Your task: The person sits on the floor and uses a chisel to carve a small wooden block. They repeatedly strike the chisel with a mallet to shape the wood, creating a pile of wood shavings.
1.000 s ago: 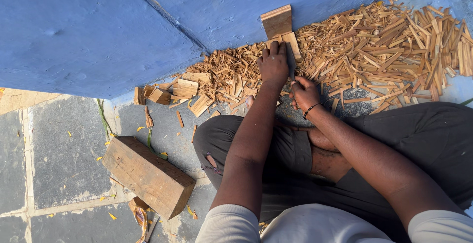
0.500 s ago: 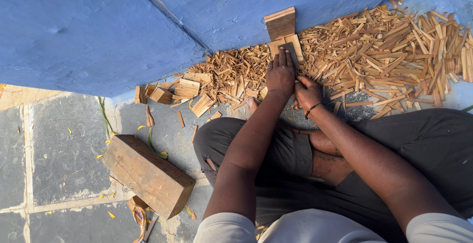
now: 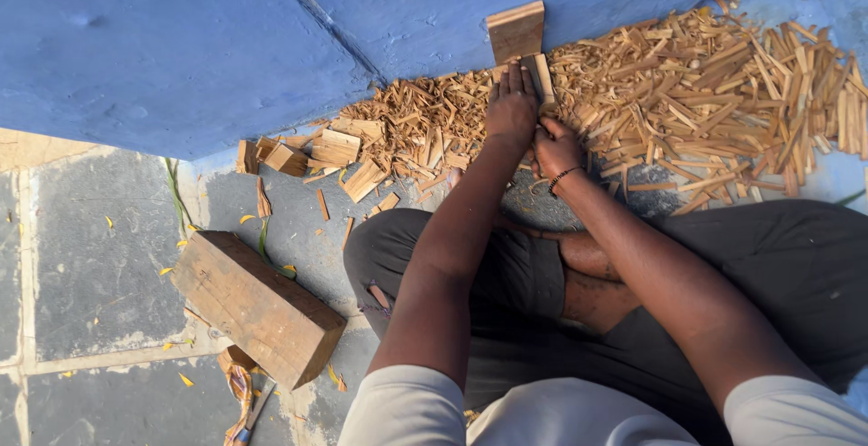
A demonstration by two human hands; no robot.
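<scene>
My left hand (image 3: 512,107) reaches forward to the foot of the blue wall and rests, fingers together, on a small upright wooden slat (image 3: 541,75). Behind the slat a short flat board (image 3: 516,30) leans against the wall. My right hand (image 3: 555,148), with a dark bead bracelet on the wrist, is curled just below and to the right of the left hand, touching it. Whatever it may hold is hidden. Both hands sit at the gap between two heaps of split wood sticks.
A wide heap of pale sticks (image 3: 723,93) lies at the right, a darker heap of chips (image 3: 416,125) at the left, and small cut blocks (image 3: 334,149) beside it. A thick timber block (image 3: 258,306) lies on the stone floor. My crossed legs in dark trousers (image 3: 796,274) fill the foreground.
Both hands have moved forward toward the wall. The right hand has come up from beside my knee to sit right under the left hand at the slat.
</scene>
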